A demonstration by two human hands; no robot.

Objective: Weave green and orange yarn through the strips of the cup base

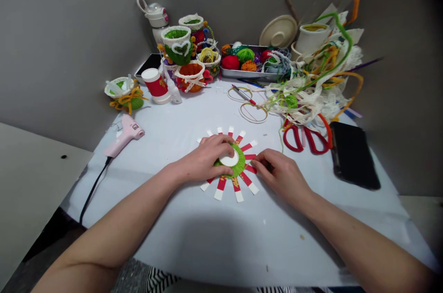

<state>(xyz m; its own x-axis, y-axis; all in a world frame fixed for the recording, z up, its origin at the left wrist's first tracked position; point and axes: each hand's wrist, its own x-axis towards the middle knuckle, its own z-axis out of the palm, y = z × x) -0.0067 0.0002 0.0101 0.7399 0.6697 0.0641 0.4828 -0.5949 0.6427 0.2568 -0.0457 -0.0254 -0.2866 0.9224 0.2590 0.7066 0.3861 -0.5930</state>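
A paper cup (229, 158) lies in the middle of the table, its wall cut into strips that spread out like rays, red with white ends. Green yarn (238, 167) is wound in a ring around its white round base. My left hand (216, 154) rests on the cup, fingers and thumb spread over the ring and holding it down. At the right edge of the strips, my right hand (277, 170) pinches, thumb against forefinger, what looks like the thin green yarn strand. A similar strand runs down from a small green ball (291, 101) behind that hand.
A pink glue gun (124, 136) with a black cord lies left. Red-handled scissors (306, 138) and a black phone (355, 154) lie right. Behind stand yarn-covered cups (178, 46), a red-and-white cup (156, 86), a tray of yarn balls (238, 73) and tangled lace and yarn (321, 80).
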